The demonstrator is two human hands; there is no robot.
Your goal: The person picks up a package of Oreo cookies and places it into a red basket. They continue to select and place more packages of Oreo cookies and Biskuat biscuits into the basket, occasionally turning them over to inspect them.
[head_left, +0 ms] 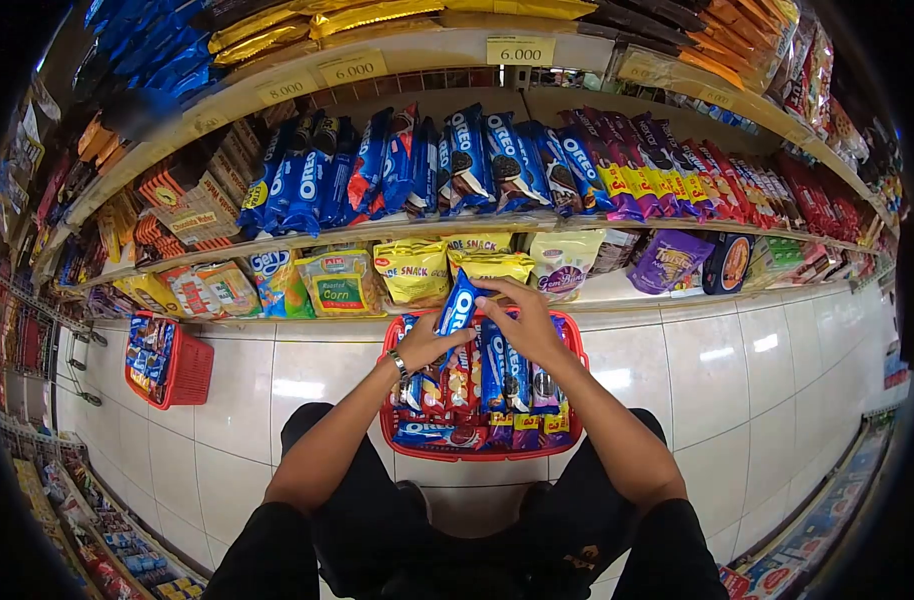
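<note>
A blue Oreo pack (pixel 458 305) is held between both hands, above a red basket (pixel 477 455). My left hand (pixel 427 340) grips its lower left side, a watch on the wrist. My right hand (pixel 522 318) has its fingers at the pack's top and right side. The basket on the floor between my legs holds several Oreo packs (pixel 494 365) and other snack packs, partly hidden by my forearms. Just beyond the hands, yellow snack bags (pixel 414 272) stand on the bottom shelf.
Rows of upright Oreo packs (pixel 465 155) fill the middle shelf (pixel 307 238). Above is another shelf with price tags (pixel 520 50). A second red basket (pixel 190 368) with blue packs sits on the tiled floor at the left. More shelving stands at both lower sides.
</note>
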